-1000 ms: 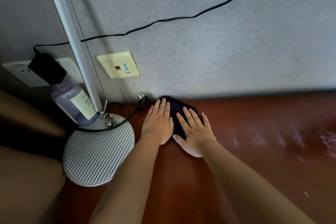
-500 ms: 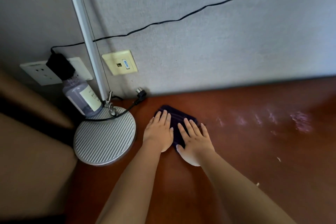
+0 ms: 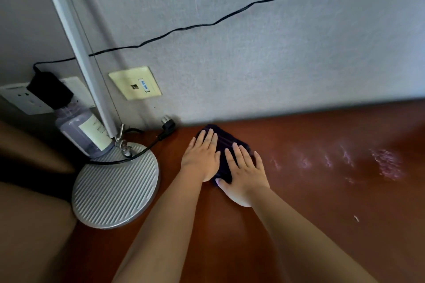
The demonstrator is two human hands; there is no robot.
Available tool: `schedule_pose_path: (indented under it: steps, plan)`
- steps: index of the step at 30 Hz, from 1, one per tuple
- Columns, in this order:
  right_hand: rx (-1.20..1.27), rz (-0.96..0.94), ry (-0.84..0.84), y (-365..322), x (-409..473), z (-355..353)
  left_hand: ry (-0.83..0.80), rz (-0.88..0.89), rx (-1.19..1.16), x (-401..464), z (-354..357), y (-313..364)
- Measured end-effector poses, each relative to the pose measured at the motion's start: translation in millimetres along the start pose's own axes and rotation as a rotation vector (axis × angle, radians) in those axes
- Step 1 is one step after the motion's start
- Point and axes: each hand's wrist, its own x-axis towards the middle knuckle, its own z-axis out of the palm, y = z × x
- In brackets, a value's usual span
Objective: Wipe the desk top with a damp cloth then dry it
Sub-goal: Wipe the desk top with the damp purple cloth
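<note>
There is one view only, from a camera worn on the person's head. It looks forward and steeply down onto the back edge of the reddish-brown wooden desk (image 3: 299, 213), where it meets the grey textured wall (image 3: 253, 41). It sits close above; both forearms enter from the bottom edge of the frame. The wide lens bends straight lines.

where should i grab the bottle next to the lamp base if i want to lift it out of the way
Grip the bottle around its lower body, at the label, coming from the front. That is a guess from its pose: it leans back toward the wall, its top sits close under the black adapter, and the lamp pole and cable crowd its right side, so the front looks freest.
</note>
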Motion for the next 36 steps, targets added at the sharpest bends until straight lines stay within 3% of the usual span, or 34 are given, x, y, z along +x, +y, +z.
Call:
schedule_pose_path:
  steps: [10, 25, 28, 36]
  plan:
    - [0.012, 0.002, -0.027, 30.3, 33.4, -16.1, 0.038, -0.004, 0.027, 27.7, -7.8, 8.7]
    - [0.022, 0.071, -0.02, 3.7, -48.6, -7.0, 0.062, -0.026, -0.005, -74.4, 18.6, 33.6]
    - [-0.035, 0.107, 0.011, -4.9, -52.5, -2.6, 0.103, -0.006, 0.046, -78.5, 16.7, 31.1]
    - [0.098, 0.123, 0.032, 2.2, -20.4, 3.8, 0.121, -0.045, -0.003, -57.8, 33.8, 31.7]
